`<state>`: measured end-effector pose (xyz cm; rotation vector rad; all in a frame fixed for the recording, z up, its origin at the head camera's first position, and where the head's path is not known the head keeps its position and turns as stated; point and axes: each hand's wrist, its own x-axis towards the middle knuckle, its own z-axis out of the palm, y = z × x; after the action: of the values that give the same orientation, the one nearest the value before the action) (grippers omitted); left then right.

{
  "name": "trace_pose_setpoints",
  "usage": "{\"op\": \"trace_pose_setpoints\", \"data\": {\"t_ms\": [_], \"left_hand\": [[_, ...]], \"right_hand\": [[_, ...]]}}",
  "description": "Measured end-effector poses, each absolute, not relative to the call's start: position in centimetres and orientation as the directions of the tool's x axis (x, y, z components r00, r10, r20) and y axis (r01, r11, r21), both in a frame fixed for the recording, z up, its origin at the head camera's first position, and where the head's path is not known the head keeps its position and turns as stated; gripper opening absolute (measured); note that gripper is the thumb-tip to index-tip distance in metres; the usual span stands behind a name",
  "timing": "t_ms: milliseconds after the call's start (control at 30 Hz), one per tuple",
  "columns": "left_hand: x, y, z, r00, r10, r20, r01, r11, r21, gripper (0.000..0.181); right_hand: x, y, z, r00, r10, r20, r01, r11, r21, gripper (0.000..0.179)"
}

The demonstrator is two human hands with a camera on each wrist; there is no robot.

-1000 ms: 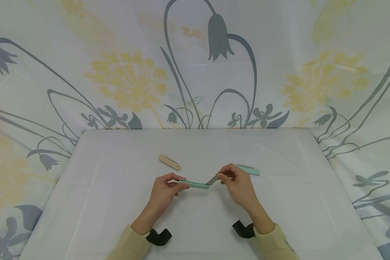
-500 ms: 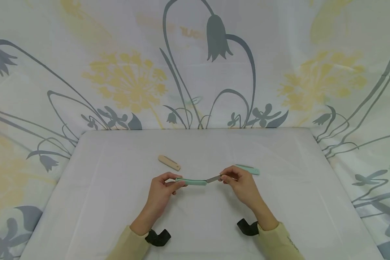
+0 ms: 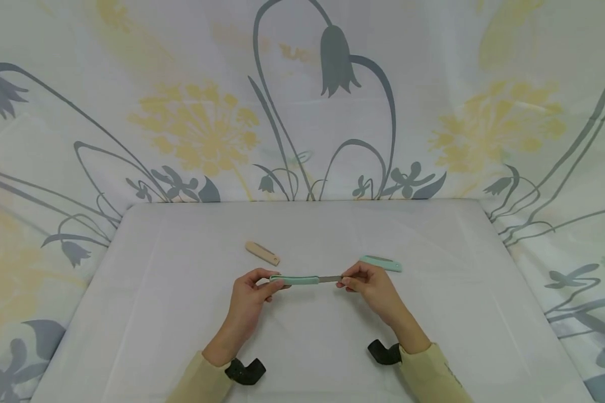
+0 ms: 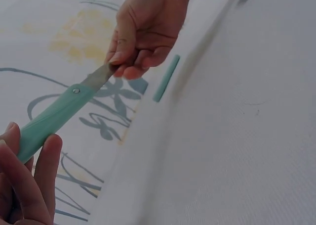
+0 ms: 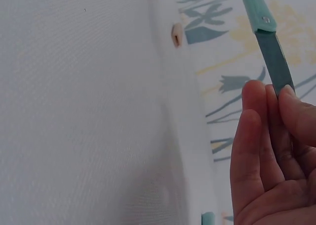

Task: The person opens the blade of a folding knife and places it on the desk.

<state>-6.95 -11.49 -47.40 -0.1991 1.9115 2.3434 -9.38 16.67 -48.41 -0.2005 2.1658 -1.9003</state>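
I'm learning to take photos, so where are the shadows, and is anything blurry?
Head view: faint shadows on the white table near the left hand and right hand; left wrist view: a blurry-edged shadow streak, but the held green knife fairly clear; right wrist view: dim, with a broad, soft shadow low down.

The surface (image 3: 302, 358) is white and flat, with faint creases and, close up, a fine texture; its far edge runs straight across at twelve o'clock. Two folded knives lie on it, well apart, measured from its visible middle. The beige knife (image 3: 263, 253) lies between ten and eleven o'clock, its length running from ten to four, a small round spot near its four-o'clock end. The mint-green knife (image 3: 387, 265) lies near two o'clock, aligned almost nine to three, a thin greyish strip along its far edge.
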Motion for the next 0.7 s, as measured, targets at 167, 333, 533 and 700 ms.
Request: {"op": "trace_pose_setpoints", "data": {"t_ms": [167,333,533,700], "left_hand": [[-7.2,-11.5,-47.7,-0.982,0.023,-0.187,-0.188,-0.190,0.964,0.014],[-7.5,-11.7,-47.9,-0.983,0.038,-0.182,-0.186,-0.162,0.969,0.018],[-7.7,-12.1,-48.1,-0.988,0.046,-0.147,-0.150,-0.074,0.986,0.021],[-7.6,-12.6,-48.2,-0.996,0.042,-0.083,-0.078,0.097,0.992,0.019]], "right_hand": [[-9.3,16.8,-48.5,-0.966,-0.244,-0.083,0.047,0.152,-0.987,0.011],[-9.1,16.9,-48.5,-0.972,-0.226,-0.063,0.027,0.163,-0.986,0.011],[-8.9,17.1,-48.3,-0.977,-0.207,-0.054,0.017,0.176,-0.984,0.011],[-8.6,17.2,-48.2,-0.980,-0.186,-0.069,0.029,0.208,-0.978,0.013]]}}
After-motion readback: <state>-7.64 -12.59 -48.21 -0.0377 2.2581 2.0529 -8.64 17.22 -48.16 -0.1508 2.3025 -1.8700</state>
